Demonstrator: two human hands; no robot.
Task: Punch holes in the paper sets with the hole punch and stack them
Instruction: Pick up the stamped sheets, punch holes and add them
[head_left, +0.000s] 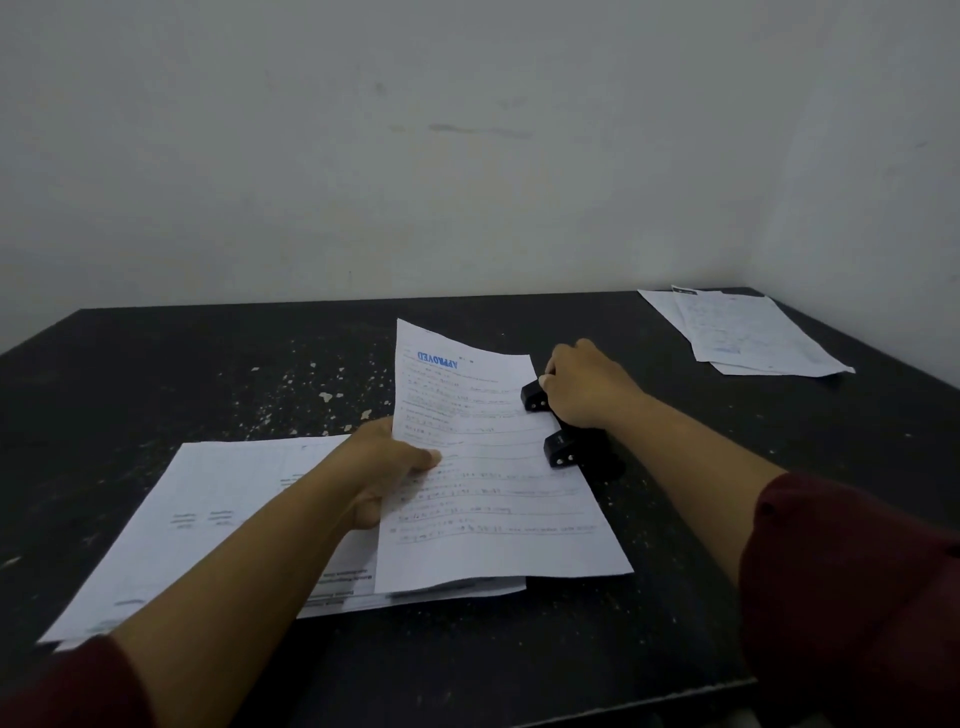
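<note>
A white paper set (493, 483) stamped "APPROVED" in blue lies in the middle of the black table, its right edge pushed into the black hole punch (566, 441). My left hand (387, 467) pinches the set's left edge, thumb on top, and the far part of the sheet curls upward. My right hand (582, 387) rests on top of the punch, fingers curled over its far end. A pile of white papers (218, 525) lies flat to the left, partly under my left forearm and the held set.
A second stack of printed papers (743, 332) lies at the table's far right corner near the walls. The black table (260, 379) has scuffed pale specks at centre left. Its front edge runs along the bottom right.
</note>
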